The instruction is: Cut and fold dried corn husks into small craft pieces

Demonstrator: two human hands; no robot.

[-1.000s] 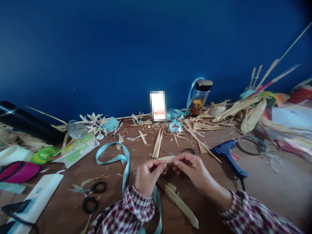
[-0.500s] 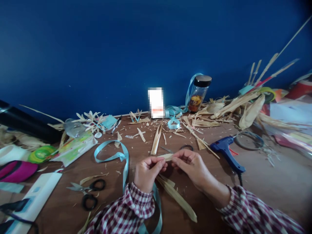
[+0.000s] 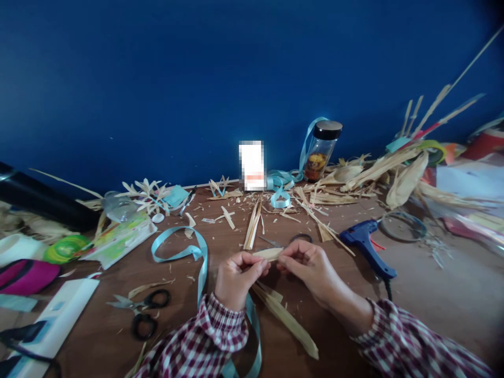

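Low centre, the left hand point(image 3: 235, 278) and right hand point(image 3: 311, 270) pinch opposite ends of a husk strip point(image 3: 268, 254), seemingly light, thin and easily torn; fingertip grips at the ends suit it.

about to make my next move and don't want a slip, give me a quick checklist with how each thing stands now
1. Husk strip held in the left hand's grip: ok
2. Right hand grip on the strip's other end: ok
3. Black-handled scissors closed: not ok, the blades are spread
4. Glue gun away from both hands: ok, it lies to the right of them
5. Glue gun hot: cannot tell
6. Table free of loose scraps: not ok, bits of husk are scattered beyond the hands
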